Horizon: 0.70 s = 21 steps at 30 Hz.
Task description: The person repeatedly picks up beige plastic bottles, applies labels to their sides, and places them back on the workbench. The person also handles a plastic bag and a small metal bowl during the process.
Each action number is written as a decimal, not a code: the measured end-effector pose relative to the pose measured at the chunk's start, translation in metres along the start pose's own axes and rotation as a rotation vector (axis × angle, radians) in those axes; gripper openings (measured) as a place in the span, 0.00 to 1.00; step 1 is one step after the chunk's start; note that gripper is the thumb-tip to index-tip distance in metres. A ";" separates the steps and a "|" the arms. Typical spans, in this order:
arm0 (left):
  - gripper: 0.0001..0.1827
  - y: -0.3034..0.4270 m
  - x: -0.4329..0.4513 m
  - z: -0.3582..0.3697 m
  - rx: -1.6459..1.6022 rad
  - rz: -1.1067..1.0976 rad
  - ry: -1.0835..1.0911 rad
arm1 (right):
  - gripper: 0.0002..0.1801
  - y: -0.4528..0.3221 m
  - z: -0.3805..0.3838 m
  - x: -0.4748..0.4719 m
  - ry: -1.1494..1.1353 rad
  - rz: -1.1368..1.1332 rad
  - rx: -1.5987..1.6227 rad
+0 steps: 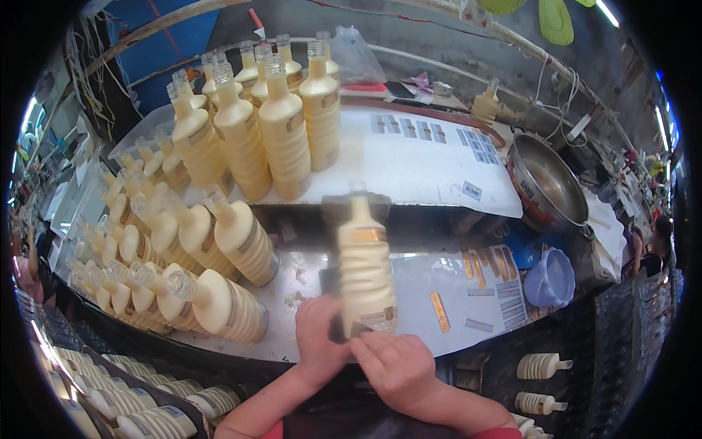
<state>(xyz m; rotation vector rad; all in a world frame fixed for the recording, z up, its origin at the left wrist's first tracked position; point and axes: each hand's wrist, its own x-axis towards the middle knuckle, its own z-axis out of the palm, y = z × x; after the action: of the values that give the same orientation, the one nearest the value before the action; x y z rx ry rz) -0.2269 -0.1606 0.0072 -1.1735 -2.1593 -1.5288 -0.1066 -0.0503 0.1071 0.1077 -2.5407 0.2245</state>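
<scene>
A cream-coloured ribbed bottle (366, 274) with a clear neck lies before me, its neck pointing away and resting on a dark support (384, 206). It bears a gold label (369, 235) near the shoulder and a printed label (378, 318) near the base. My left hand (321, 335) grips the base on its left side. The fingertips of my right hand (397, 362) meet the base at its near edge, closed on a small dark piece (359, 329) that is partly hidden. Right of the bottle, a loose gold label (439, 313) and blue printed strips (481, 292) lie on a white sheet.
Upright cream bottles (285, 131) crowd the raised shelf, and several more (225, 302) fill the lower left. Label strips (423, 130) lie on the shelf sheet. A metal pan (548, 175) and lilac bucket (549, 277) stand right. Bottles (540, 366) lie below. People (652, 247) are in the background.
</scene>
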 end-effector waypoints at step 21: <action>0.39 -0.042 -0.029 0.008 -0.331 -0.275 -0.057 | 0.12 0.068 0.078 -0.086 0.029 1.292 0.928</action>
<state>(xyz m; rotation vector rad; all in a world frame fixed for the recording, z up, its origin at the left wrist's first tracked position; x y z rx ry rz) -0.2368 -0.1725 -0.0415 -1.0521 -2.2390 -2.0573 -0.0868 0.0047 -0.0141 -1.1622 -1.8708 1.7947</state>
